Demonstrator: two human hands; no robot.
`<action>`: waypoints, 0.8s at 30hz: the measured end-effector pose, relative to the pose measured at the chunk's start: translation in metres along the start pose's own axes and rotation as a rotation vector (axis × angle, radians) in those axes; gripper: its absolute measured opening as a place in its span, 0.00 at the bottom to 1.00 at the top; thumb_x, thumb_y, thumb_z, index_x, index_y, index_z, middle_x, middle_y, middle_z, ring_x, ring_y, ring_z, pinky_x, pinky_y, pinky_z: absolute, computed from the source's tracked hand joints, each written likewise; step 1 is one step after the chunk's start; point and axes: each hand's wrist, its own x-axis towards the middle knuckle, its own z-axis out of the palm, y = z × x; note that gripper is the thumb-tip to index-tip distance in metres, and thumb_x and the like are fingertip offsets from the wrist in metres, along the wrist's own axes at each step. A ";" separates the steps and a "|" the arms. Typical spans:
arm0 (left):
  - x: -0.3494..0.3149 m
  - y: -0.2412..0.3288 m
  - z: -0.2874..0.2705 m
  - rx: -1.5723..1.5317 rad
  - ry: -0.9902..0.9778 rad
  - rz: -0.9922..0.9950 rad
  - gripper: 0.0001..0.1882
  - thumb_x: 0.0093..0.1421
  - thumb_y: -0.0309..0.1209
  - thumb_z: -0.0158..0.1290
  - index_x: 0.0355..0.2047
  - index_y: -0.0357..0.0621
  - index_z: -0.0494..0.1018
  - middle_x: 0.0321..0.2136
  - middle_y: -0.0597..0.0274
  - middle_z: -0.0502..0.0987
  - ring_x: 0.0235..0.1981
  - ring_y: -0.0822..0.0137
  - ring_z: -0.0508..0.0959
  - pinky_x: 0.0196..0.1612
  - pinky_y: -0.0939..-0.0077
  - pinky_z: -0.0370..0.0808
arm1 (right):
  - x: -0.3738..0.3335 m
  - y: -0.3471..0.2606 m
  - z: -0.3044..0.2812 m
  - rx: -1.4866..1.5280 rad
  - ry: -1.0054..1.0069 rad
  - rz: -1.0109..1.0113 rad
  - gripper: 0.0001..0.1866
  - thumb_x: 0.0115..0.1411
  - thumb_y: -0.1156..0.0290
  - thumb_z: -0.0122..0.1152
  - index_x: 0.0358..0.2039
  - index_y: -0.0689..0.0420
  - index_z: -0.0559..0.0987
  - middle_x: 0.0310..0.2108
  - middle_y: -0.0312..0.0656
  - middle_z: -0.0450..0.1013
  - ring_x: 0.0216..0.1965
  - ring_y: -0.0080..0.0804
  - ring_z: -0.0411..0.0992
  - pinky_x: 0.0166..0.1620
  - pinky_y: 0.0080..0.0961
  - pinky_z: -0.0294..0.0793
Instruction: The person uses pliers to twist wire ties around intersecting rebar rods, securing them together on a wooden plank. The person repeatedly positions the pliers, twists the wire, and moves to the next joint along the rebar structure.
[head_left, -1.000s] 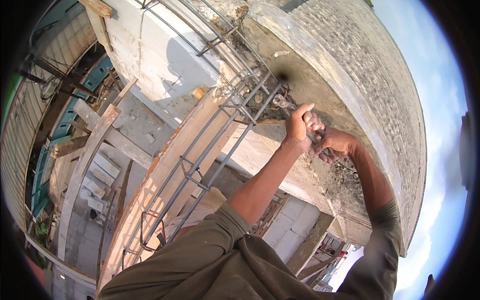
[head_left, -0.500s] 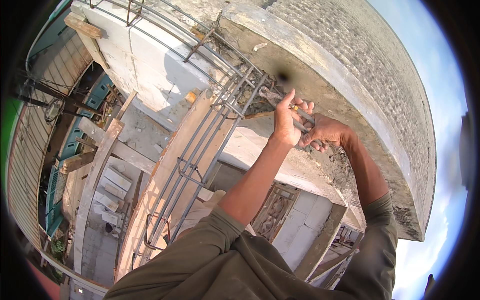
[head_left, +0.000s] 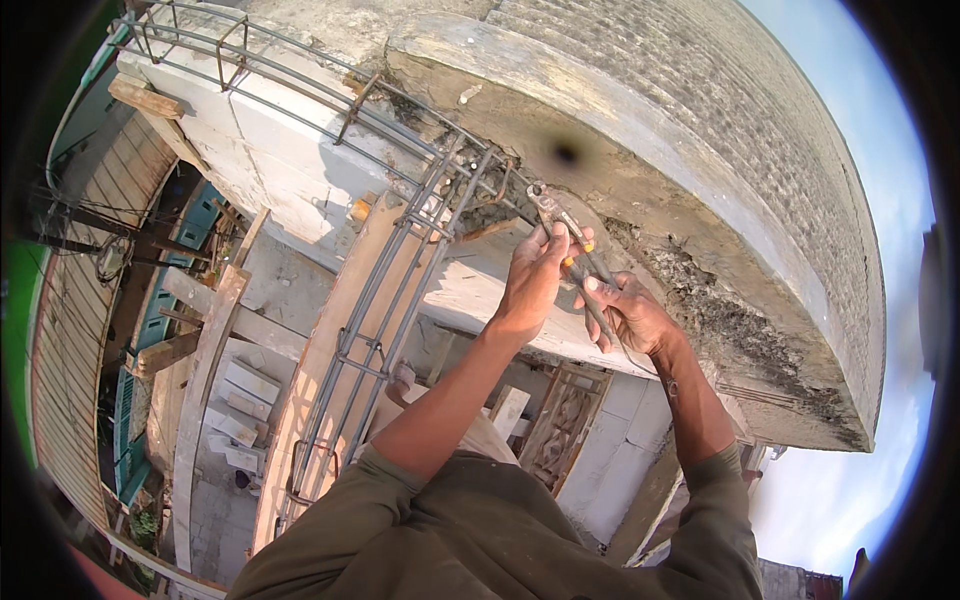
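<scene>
A pair of cutters (head_left: 557, 212), with a worn metal head, yellow bits and dark handles, is in both my hands. My left hand (head_left: 535, 280) has its thumb and fingers closed on it just below the head. Lower down, my right hand (head_left: 632, 313) grips the handles. The head points up and left, close to where the steel bars of a rebar cage (head_left: 408, 235) meet a second cage (head_left: 285, 82) beside the concrete. Whether the jaws touch any bar or wire I cannot tell.
A rough concrete slab (head_left: 640, 130) curves above my hands, its broken edge (head_left: 735, 325) at the right. Wooden formwork boards (head_left: 375, 260) flank the rebar, with a white block wall (head_left: 270, 130) at the left. Timber props (head_left: 205, 390) and loose blocks (head_left: 240, 400) lie far below.
Both hands have moved down and slightly left in the picture, and the cutters' head shows more fully. My right hand sits lower on the handles, less tightly bunched against my left. The view has shifted a little.
</scene>
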 end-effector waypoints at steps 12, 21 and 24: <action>-0.020 -0.016 -0.018 0.328 0.058 0.133 0.09 0.72 0.30 0.59 0.46 0.37 0.77 0.37 0.62 0.81 0.38 0.73 0.81 0.45 0.76 0.79 | -0.008 0.099 0.034 -0.018 0.114 -0.366 0.15 0.59 0.74 0.71 0.44 0.59 0.77 0.31 0.37 0.78 0.27 0.21 0.74 0.30 0.26 0.76; -0.034 -0.019 -0.006 1.154 0.343 0.324 0.08 0.67 0.27 0.55 0.37 0.33 0.78 0.20 0.58 0.78 0.19 0.71 0.74 0.26 0.66 0.71 | -0.014 0.127 0.050 0.173 0.176 -0.363 0.25 0.56 0.78 0.57 0.56 0.62 0.76 0.38 0.44 0.80 0.33 0.23 0.75 0.39 0.29 0.78; -0.041 -0.017 -0.017 1.240 0.216 0.268 0.07 0.67 0.26 0.56 0.35 0.33 0.78 0.19 0.59 0.77 0.19 0.70 0.74 0.27 0.66 0.71 | -0.017 0.141 0.037 0.094 0.160 -0.239 0.29 0.56 0.79 0.57 0.61 0.64 0.74 0.41 0.48 0.80 0.34 0.29 0.77 0.41 0.33 0.80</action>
